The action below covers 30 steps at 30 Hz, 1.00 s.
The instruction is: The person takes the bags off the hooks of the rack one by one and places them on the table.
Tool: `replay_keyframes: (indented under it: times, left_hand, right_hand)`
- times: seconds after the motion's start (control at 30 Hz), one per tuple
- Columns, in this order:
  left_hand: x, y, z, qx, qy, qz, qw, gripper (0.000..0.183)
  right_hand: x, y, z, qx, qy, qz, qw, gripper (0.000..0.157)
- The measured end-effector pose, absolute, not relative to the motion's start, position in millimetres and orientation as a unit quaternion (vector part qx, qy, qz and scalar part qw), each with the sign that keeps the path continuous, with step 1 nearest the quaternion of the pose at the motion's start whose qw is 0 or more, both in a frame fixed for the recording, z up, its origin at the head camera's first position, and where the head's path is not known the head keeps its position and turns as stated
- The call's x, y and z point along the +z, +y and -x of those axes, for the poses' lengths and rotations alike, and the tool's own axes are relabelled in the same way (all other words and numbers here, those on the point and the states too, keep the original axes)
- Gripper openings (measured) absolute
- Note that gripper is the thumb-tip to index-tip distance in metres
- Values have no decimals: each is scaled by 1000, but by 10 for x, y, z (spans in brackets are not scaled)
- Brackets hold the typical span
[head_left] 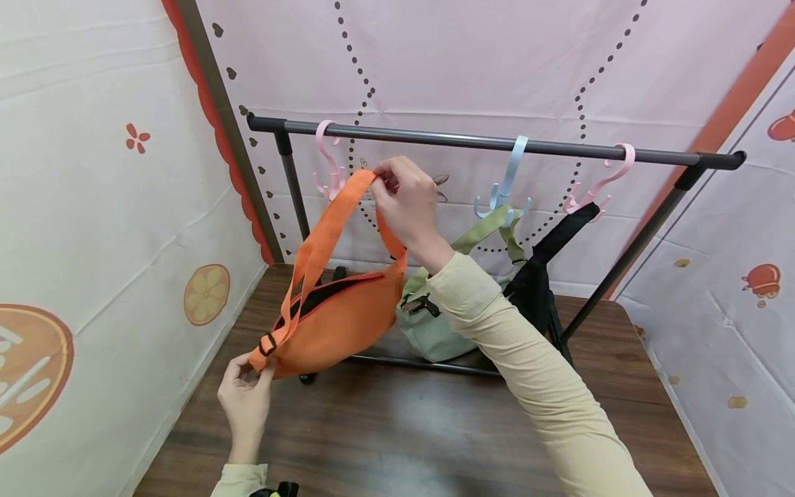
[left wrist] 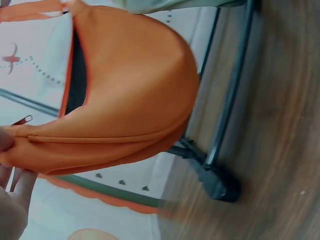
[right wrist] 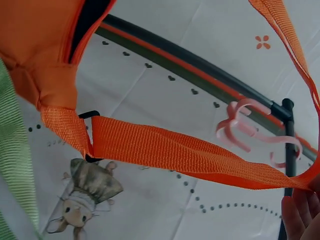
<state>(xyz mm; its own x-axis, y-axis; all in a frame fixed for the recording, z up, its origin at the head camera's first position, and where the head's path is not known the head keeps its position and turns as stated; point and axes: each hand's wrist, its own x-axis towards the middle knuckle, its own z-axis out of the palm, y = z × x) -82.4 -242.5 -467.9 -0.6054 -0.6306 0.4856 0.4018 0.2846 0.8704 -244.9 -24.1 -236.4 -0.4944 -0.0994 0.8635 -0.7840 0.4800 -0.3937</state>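
An orange shoulder bag (head_left: 348, 321) hangs in the air before the rack, its zip partly undone along the top. My right hand (head_left: 406, 200) pinches the top of its orange strap (right wrist: 190, 155), just below the rail. At the bag's lower left end, by the black buckle, my left hand (head_left: 247, 393) grips the corner between thumb and fingers. Left of the right hand, a pink hook (head_left: 329, 162) hangs from the rail with nothing on it. In the left wrist view the bag's rounded body (left wrist: 135, 75) fills the middle; only part of the left hand shows there.
A black rack (head_left: 397, 136) stands on a brown wooden table (head_left: 397, 442). A blue hook (head_left: 512, 179) bears a pale green bag (head_left: 435, 331), partly behind my right arm. On another pink hook (head_left: 611, 176) hangs a black bag (head_left: 534, 283). Printed cloth surrounds the table.
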Motion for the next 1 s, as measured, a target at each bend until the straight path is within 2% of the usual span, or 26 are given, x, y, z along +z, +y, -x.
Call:
replay_keyframes:
  times: [0.2,0.43,0.63,1.0]
  left_hand:
    - [-4567,-2534,748,-671,-607,-40,425,31]
    - [-4487,-2628,639,-698,-587,-6,409,31]
    - [-4424,-2705,556,-704,-584,-14,404,37]
    - [-4313,-2772,444,-754,-521,37,397,35]
  right_hand:
    - [-2449,-200,2511,403,-773,-281,402,10]
    - [-2609,-164,2596,374,-802,-264,383,11]
    - [-2819,-168,2709,336,-842,-250,341,11]
    - [-3176,-301,2792,274,-893,-259,247,13]
